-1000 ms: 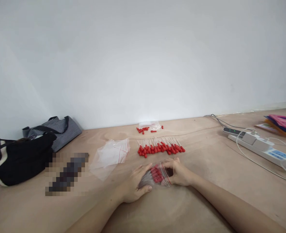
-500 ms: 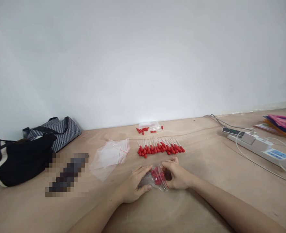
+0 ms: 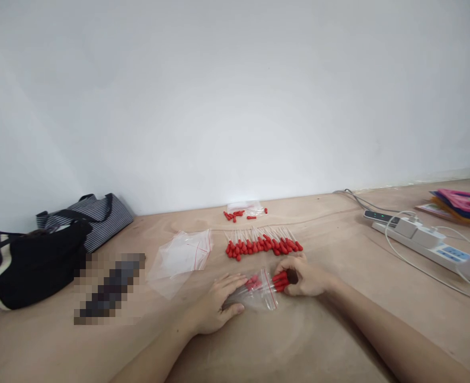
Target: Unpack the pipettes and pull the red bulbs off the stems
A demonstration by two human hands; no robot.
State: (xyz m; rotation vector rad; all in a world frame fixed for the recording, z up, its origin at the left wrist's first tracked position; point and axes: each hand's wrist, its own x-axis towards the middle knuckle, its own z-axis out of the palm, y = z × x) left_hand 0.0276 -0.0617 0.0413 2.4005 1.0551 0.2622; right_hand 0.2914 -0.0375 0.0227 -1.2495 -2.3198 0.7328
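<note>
A small clear zip bag with a red seal line lies on the wooden tabletop in front of me. My left hand rests flat on its left end, fingers stretched out. My right hand is closed round a bundle of red-bulbed droppers at the bag's mouth. A few red bulbs show inside the bag. Just behind, a row of loose red-bulbed droppers lies side by side.
A pile of empty zip bags lies to the left. Loose red caps and a small bag sit near the wall. Two cloth bags stand far left. A power strip with cables and coloured folders are at the right.
My right hand has drawn to the right, out of the bag's mouth, with a bundle of droppers in its grip. My left hand has stayed on the bag.
</note>
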